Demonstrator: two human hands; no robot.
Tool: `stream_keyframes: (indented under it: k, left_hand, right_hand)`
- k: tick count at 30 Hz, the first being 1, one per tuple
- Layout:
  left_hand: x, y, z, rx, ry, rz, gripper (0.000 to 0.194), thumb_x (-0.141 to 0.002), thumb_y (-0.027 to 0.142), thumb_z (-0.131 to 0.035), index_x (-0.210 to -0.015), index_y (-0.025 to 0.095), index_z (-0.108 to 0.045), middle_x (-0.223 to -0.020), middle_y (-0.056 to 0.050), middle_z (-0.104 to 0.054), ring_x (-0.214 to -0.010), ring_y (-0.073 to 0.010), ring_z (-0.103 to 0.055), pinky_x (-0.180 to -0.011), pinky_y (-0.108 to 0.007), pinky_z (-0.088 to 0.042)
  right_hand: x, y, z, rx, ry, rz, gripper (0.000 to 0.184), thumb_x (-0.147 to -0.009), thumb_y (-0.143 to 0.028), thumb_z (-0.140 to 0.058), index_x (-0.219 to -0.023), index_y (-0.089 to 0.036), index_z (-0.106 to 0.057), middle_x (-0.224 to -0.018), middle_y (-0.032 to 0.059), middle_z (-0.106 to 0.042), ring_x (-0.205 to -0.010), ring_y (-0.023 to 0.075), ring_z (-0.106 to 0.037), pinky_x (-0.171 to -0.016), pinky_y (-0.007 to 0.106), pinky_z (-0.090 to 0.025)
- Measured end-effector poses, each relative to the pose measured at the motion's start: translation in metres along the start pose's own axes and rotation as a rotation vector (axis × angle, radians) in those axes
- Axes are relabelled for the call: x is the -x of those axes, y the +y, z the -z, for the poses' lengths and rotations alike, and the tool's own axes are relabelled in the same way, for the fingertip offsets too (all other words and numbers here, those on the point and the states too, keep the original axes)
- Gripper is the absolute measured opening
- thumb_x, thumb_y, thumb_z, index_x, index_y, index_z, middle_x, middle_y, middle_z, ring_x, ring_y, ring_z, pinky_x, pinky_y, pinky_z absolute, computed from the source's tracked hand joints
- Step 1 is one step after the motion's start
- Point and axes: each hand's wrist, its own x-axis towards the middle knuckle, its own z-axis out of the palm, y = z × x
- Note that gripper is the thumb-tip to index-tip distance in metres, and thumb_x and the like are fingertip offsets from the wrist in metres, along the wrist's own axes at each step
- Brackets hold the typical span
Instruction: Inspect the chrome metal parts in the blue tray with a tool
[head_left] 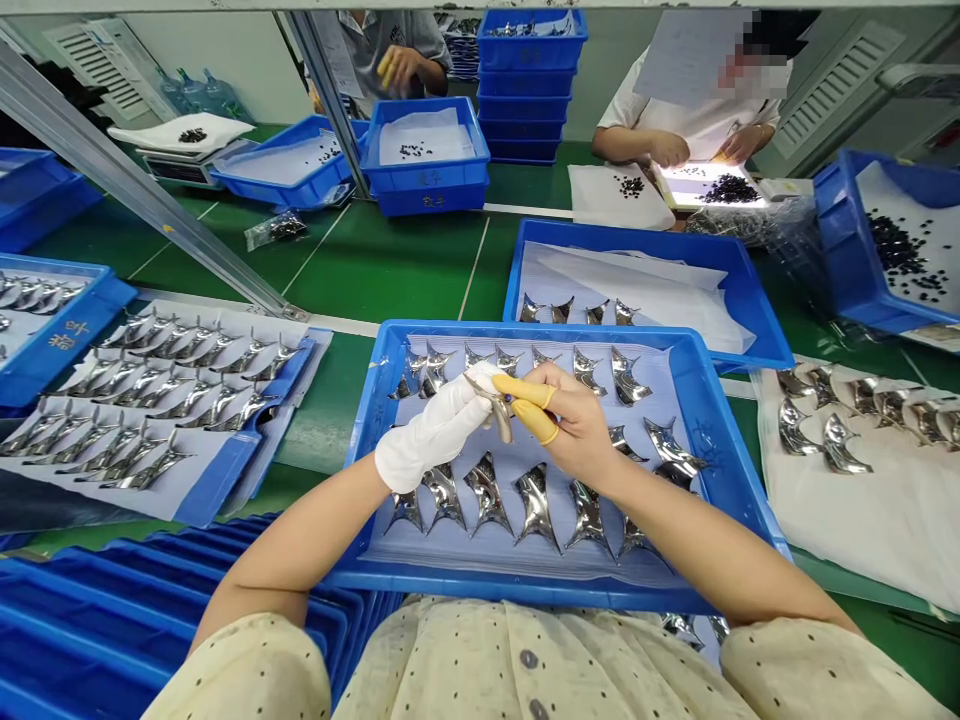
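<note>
My left hand (442, 425), in a white glove, is closed around a shiny curved metal piece (501, 425) with pointed ends. Yellow finger covers sit on the fingertips of my right hand (566, 415), which are pinched together against that piece. A tiny dark-blue spot (508, 397) shows between those fingertips; what it belongs to is too small to tell. Both hands are above a blue tray (525, 590) lined with white sheets. Rows of similar pointed metal pieces (535, 505) lie in it, some hidden by my hands and forearms.
More metal pieces lie on a lined tray (225, 470) to the left and a white sheet (862, 520) to the right. Behind stands another blue tray (757, 350). A slanted metal post (187, 230) crosses the left side. Two co-workers sit across the green table (397, 270).
</note>
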Motion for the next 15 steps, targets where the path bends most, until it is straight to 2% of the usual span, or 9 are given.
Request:
stream_keyframes:
  k: [3, 6, 10, 13, 15]
  left_hand:
    - [0.0, -0.004, 0.001, -0.063, -0.005, -0.031, 0.034, -0.105, 0.05, -0.05, -0.119, 0.022, -0.065, -0.11, -0.01, -0.065, -0.1, -0.0232, -0.061, -0.098, -0.041, -0.051]
    - [-0.003, 0.0, 0.002, -0.124, 0.002, -0.08, 0.032, -0.105, 0.048, -0.05, -0.118, 0.022, -0.065, -0.112, -0.011, -0.064, -0.107, -0.0252, -0.06, -0.103, -0.044, -0.049]
    - [-0.01, 0.01, 0.002, -0.168, -0.007, -0.121, 0.031, -0.107, 0.047, -0.047, -0.103, 0.023, -0.066, -0.105, -0.009, -0.064, -0.1, -0.0234, -0.061, -0.097, -0.043, -0.05]
    - [-0.014, 0.017, 0.001, -0.231, 0.034, -0.117, 0.033, -0.107, 0.046, -0.045, -0.102, 0.022, -0.067, -0.101, -0.01, -0.065, -0.095, -0.023, -0.062, -0.091, -0.041, -0.051]
    - [-0.015, 0.021, 0.001, -0.29, 0.092, -0.115, 0.033, -0.107, 0.045, -0.046, -0.099, 0.021, -0.068, -0.096, -0.009, -0.065, -0.09, -0.0224, -0.063, -0.085, -0.04, -0.052]
  right_hand:
    - [0.0, -0.002, -0.001, -0.034, -0.004, -0.029, 0.028, -0.101, -0.022, -0.063, -0.123, -0.03, -0.079, -0.082, 0.0006, -0.059, -0.069, 0.0126, -0.055, -0.06, 0.026, -0.046]
    - [-0.001, -0.001, -0.003, -0.117, -0.008, -0.152, 0.022, -0.101, -0.032, -0.064, -0.116, -0.027, -0.08, -0.082, 0.0015, -0.06, -0.07, 0.0137, -0.055, -0.062, 0.028, -0.047]
    - [-0.005, 0.006, 0.003, -0.388, -0.03, -0.389, 0.033, -0.097, -0.054, -0.066, -0.102, -0.023, -0.078, -0.079, 0.0005, -0.058, -0.06, 0.0114, -0.044, -0.054, 0.027, -0.041]
    - [-0.008, 0.013, 0.013, -0.563, -0.127, -0.415, 0.041, -0.087, -0.059, -0.077, -0.108, -0.024, -0.073, -0.083, -0.0006, -0.061, -0.055, 0.0083, -0.036, -0.051, 0.024, -0.037]
    - [-0.008, 0.015, 0.018, -0.546, -0.194, -0.411, 0.049, -0.08, -0.058, -0.084, -0.113, -0.024, -0.07, -0.089, -0.0001, -0.063, -0.056, 0.0073, -0.037, -0.053, 0.024, -0.039]
